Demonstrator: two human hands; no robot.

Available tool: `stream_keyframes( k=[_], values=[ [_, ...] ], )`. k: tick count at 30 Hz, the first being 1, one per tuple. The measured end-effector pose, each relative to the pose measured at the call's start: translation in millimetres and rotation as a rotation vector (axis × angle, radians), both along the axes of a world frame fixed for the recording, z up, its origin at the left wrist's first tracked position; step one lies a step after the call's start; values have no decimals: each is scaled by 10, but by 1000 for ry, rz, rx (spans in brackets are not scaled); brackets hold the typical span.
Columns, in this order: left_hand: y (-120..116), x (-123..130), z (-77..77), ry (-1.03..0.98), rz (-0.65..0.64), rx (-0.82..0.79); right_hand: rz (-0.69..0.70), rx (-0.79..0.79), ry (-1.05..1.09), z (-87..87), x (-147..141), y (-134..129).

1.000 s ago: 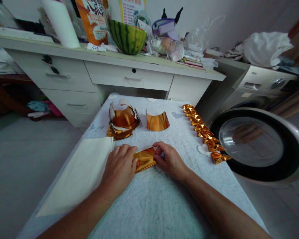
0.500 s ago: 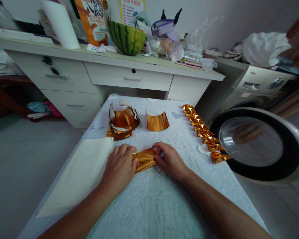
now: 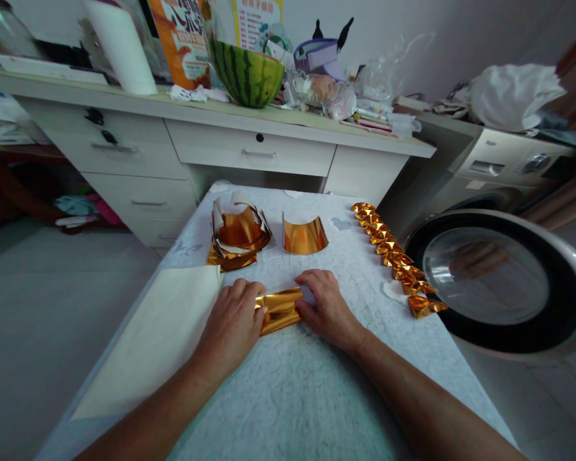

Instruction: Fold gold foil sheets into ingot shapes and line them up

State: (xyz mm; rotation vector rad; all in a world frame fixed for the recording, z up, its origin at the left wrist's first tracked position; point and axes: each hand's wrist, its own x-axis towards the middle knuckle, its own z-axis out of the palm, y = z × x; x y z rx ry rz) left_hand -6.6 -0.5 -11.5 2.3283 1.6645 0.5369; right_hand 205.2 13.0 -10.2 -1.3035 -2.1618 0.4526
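Observation:
A folded sheet of gold foil paper (image 3: 282, 308) lies on the cloth-covered table between my hands. My left hand (image 3: 235, 314) presses its left end, thumb on top and fingers curled over the edge. At the right end, my right hand (image 3: 324, 307) has its thumb against the foil's edge. Its index finger is lifted away from the thumb, with a gap between them. Beyond the hands stands a curved piece of gold paper (image 3: 305, 237). To its left sits a stack of curled gold paper sheets (image 3: 240, 234) with pale backs.
Folded gold paper pieces (image 3: 388, 250) form a row along the table's right edge. A large pale paper sheet (image 3: 148, 339) lies at left. An open washing machine door (image 3: 489, 282) stands close on the right. Behind, a white desk (image 3: 249, 144) holds a watermelon half (image 3: 247, 73).
My right index finger has lifted off the foil and opened away from the thumb. My left hand stays on the left end. The view has shifted slightly.

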Motion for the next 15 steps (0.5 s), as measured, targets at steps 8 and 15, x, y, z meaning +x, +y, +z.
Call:
stream_keyframes(
  k=[8,15],
  values=[
    [11,17,6,-93,-27,-64,24,-42,-19,3,2,-11],
    [3,27,87,-320,-78,-106,24,-58,45,4,7,-17]
  ],
)
